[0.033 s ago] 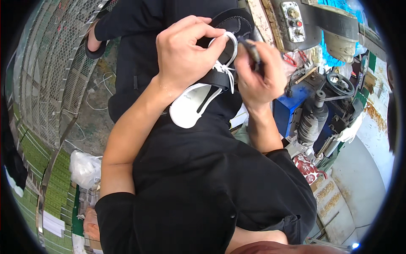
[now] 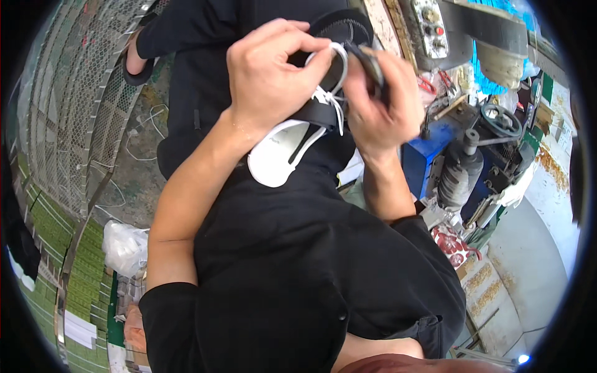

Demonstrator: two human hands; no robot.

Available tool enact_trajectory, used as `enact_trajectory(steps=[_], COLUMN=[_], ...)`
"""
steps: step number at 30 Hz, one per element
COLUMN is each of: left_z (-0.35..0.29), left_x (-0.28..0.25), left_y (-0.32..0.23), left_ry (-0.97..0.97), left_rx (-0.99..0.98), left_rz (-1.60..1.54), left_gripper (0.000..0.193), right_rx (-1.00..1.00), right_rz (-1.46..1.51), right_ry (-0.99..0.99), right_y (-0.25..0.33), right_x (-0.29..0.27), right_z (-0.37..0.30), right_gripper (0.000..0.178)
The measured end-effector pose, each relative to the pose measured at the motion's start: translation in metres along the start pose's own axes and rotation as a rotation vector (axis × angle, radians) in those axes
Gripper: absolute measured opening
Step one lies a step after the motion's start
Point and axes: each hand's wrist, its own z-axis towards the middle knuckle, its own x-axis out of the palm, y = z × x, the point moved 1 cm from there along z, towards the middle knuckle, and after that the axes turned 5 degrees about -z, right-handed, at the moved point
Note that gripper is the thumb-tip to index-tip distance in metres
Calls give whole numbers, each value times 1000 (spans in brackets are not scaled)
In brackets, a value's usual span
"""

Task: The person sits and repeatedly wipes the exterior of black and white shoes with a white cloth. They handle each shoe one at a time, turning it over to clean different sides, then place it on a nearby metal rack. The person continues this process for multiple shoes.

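A white sandal-like shoe piece (image 2: 271,163) with a black strap and thin white cords lies tilted over my lap. At its far end, my left hand (image 2: 273,78) pinches a looped white strip (image 2: 341,67) between thumb and forefinger. My right hand (image 2: 387,102) is wrapped around a dark hand tool (image 2: 368,62) that looks like pliers or nippers. The tool's tip is at the far bend of the white strip; blur hides whether its jaws grip it. Behind both hands sits a black rounded piece with pale stitching (image 2: 342,30).
To the right stand a machine with a control panel (image 2: 433,28), a blue box (image 2: 423,158), a handwheel (image 2: 500,119) and a thread-wound cone (image 2: 460,177). Red-handled tools (image 2: 426,86) lie between them. Wire mesh (image 2: 62,105) and a white plastic bag (image 2: 126,247) are on the left.
My right hand has turned slightly and its tool tip has shifted a little to the left and away from me, against the white strip. My left hand keeps its pinch.
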Motion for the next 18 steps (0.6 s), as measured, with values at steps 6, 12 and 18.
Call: enact_trajectory(steps=[6, 12, 18], left_z=[-2, 4, 3], left_x=[1, -4, -1], left_y=[3, -7, 4], left_ry=[-39, -18, 6], left_rx=[-49, -59, -59], left_rz=[-80, -56, -47], left_gripper=[10, 11, 11], right_rx=[33, -1, 87], right_rz=[-57, 0, -50], right_ry=[166, 146, 203], right_y=[-8, 1, -6], right_x=[3, 5, -2], right_z=[-15, 9, -19], right_gripper=[26, 30, 33])
